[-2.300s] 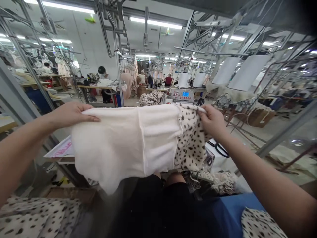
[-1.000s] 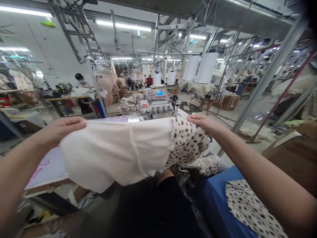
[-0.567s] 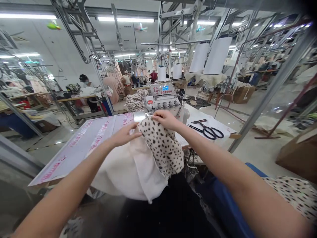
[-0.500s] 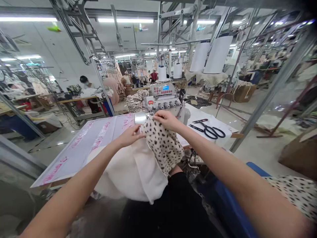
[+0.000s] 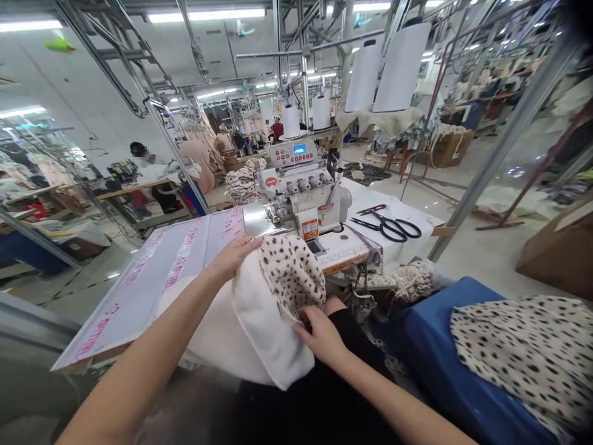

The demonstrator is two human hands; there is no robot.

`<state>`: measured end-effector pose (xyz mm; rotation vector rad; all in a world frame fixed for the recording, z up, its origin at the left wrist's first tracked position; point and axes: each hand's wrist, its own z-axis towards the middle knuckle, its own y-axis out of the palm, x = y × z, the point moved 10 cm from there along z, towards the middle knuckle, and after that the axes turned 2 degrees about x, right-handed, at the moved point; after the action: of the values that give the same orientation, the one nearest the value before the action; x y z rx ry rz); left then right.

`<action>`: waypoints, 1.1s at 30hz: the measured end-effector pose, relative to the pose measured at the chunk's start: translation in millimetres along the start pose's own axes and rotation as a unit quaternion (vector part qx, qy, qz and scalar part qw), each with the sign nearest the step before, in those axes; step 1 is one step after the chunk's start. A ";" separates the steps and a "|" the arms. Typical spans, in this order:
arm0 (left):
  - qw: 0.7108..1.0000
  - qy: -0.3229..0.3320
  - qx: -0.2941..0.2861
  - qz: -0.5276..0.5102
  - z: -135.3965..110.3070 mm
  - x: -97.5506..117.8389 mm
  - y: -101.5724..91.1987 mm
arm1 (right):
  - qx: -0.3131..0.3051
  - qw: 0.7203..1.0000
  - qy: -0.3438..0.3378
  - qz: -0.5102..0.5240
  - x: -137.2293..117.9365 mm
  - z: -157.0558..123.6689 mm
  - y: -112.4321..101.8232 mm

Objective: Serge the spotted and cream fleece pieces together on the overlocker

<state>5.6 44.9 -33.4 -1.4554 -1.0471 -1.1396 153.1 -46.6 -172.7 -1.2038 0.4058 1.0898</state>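
Observation:
My left hand (image 5: 238, 254) grips the top edge of a spotted fleece piece (image 5: 290, 262) where it meets white fleece fabric (image 5: 259, 315). Lower down, my right hand (image 5: 322, 334) pinches the edge between the spotted and the white cloth, its fingertips partly hidden in the fold. The cloth hangs over my lap at the table's front edge. Just beyond it stands an overlock sewing machine (image 5: 306, 191) with a lit panel; its metal plate (image 5: 259, 219) lies close past my left hand.
Black scissors (image 5: 391, 228) and small thread snips (image 5: 370, 210) lie on the table right of the machine. More spotted fabric (image 5: 523, 346) rests on a blue surface (image 5: 430, 321) at my right. Big thread cones (image 5: 403, 68) stand behind. A person (image 5: 141, 151) sits far left.
My right hand has moved from the top of the spotted cloth down to its lower edge. My left hand has stayed at the upper edge, and the cloth has shifted down from the machine.

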 end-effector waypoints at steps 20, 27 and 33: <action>0.991 0.013 0.120 0.060 -41.2 -6.6 -52.5 | -0.072 0.992 0.020 0.105 6.0 -19.7 -55.3; 0.992 0.019 0.118 0.046 -42.2 -8.0 -47.1 | 0.017 0.994 -0.103 0.030 -66.8 20.6 -39.0; 0.988 0.034 0.144 0.034 -55.3 -12.1 -55.7 | 0.023 0.993 -0.113 0.028 -84.3 30.0 -29.0</action>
<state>-58.7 -1.7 -30.5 -1.2072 -1.0576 -0.9393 129.8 -57.2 -82.2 -1.0200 0.2897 1.2447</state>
